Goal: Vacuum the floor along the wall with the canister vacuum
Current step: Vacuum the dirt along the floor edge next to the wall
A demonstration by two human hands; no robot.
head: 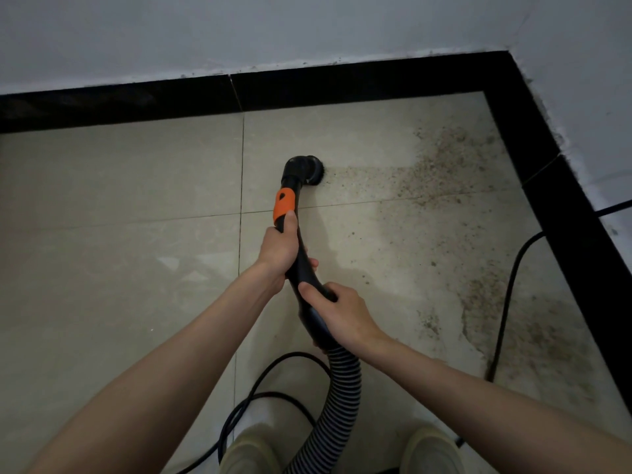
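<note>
Hands of one person hold a black curved plastic vacuum wand (301,258) at the centre of the frame, seen from above. The left hand (278,249) wraps the wand just below its orange collar (284,208), fingers curled round it. The right hand (337,311) clasps the wand lower down, where it meets the grey-and-black ribbed flexible hose (337,395), which runs down to the bottom edge between two beige shoes (429,451). The canister itself is out of view.

At the wand's far end, just above centre, a small round black brush nozzle (309,171) rests on the pale beige tiled floor (119,206), well short of the black skirting board (342,83) under the white wall (273,25). Brown gritty dust (441,165) begins just right of the nozzle and spreads along the right-hand skirting towards the lower right, where a thin black power cable (509,295) lies across it. More cable loops near the bottom centre.

The wand looks stiff and light, easy to steer with both hands where they sit now; the hose looks soft and likely to drag or snag on the loose cable.
</note>
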